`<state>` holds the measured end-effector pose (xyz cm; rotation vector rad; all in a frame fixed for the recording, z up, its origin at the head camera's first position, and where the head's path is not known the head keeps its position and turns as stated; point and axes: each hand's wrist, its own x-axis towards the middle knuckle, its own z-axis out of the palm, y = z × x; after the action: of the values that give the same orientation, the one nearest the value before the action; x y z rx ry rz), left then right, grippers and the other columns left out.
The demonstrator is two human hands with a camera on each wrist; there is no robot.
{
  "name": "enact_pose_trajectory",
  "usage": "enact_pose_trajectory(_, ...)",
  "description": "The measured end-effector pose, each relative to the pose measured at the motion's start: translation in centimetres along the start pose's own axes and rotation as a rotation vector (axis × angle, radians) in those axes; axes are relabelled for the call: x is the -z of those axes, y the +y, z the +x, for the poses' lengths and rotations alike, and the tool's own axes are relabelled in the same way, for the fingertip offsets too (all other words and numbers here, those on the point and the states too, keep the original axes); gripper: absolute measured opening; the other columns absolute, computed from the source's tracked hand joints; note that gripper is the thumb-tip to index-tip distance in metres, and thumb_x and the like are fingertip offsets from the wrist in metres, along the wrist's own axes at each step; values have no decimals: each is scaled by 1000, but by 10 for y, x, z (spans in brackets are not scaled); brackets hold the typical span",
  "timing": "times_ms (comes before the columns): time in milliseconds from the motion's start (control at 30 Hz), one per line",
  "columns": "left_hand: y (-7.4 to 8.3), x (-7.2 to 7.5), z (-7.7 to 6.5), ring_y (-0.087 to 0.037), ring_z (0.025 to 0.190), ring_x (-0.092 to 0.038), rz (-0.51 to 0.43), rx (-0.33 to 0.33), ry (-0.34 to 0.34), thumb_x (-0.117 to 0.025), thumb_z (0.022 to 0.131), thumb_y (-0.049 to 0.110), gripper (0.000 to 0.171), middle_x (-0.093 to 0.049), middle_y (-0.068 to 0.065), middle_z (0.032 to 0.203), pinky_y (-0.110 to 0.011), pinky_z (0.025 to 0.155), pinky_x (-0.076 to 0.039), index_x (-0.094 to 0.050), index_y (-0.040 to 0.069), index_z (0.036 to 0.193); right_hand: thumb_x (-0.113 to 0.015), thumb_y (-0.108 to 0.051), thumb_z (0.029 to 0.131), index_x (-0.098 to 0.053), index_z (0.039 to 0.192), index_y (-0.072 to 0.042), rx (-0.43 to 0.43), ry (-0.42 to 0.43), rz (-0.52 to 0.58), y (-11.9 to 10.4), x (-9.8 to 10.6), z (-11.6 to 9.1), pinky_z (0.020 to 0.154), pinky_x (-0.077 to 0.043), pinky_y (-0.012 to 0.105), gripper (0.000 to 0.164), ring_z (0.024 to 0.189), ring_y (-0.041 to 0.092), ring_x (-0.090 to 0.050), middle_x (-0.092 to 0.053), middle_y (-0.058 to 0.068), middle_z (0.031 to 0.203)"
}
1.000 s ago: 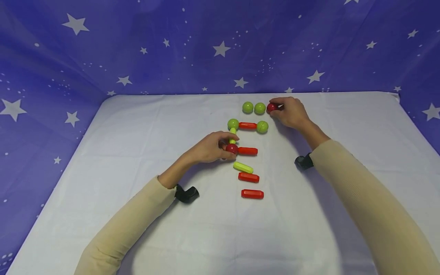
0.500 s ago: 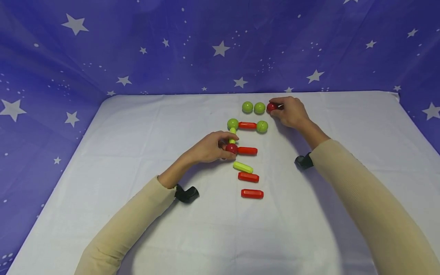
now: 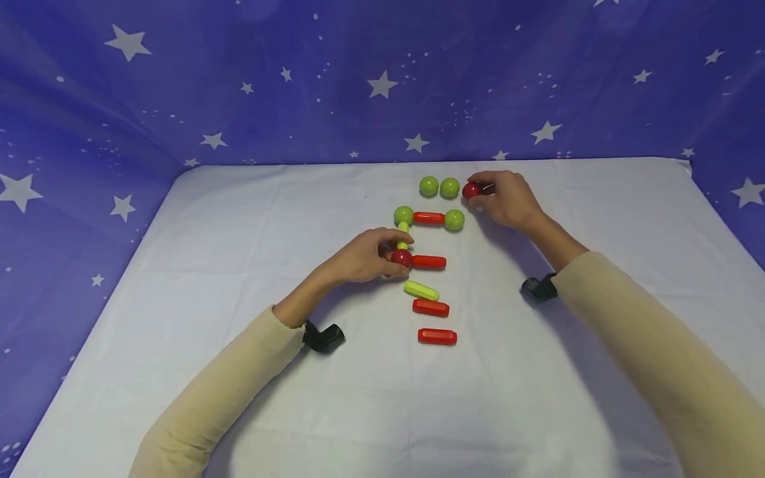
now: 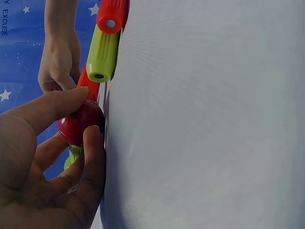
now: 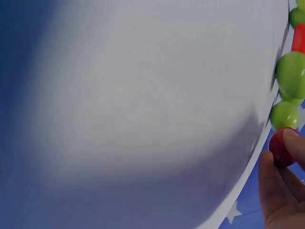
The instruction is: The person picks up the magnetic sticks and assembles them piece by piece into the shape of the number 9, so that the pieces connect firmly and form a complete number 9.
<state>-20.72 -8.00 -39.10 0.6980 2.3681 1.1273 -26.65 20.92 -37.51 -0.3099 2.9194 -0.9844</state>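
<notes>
Red ball [image 3: 402, 259] in mid-table is gripped between thumb and fingers of the left hand [image 3: 366, 257]; a second red ball [image 3: 471, 191] is pinched by the right hand [image 3: 510, 199] near the table's far edge. The left hand's ball joins a red stick [image 3: 429, 262] and a lime stick [image 3: 403, 229], which runs to one of four green balls [image 3: 404, 216]; another red stick links that to a second. The other two green balls stand beside the right hand's ball. Nearer lie three loose sticks, one lime and two red: four red, two lime altogether. Beyond the white cloth [image 3: 287, 226], a starry blue backdrop [image 4: 26, 52] carries sideways lettering, "Y EXCUSE", in the left wrist view.
</notes>
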Motion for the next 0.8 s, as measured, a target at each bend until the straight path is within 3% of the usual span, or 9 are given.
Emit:
enact_pose_trajectory(433,2,2,-1,-23,94,-55,10,0,-2,-79,84,15,51,-59,-8,110,-30,77,-48,-61,9,131,-69,-2,89,-62,127,5,110,45,3,-18,0,-37,88,-47,49,39,102,36,-63,-67,22,115)
enact_pose_trajectory(800,0,1,0,-23,94,-56,-11,-6,-5,-79,84,15,50,-59,-8,111,-30,76,-49,-61,9,130,-74,-4,86,-67,120,1,170,-1,33,-26,-3,-61,79,-55,45,35,98,30,-67,-69,15,111)
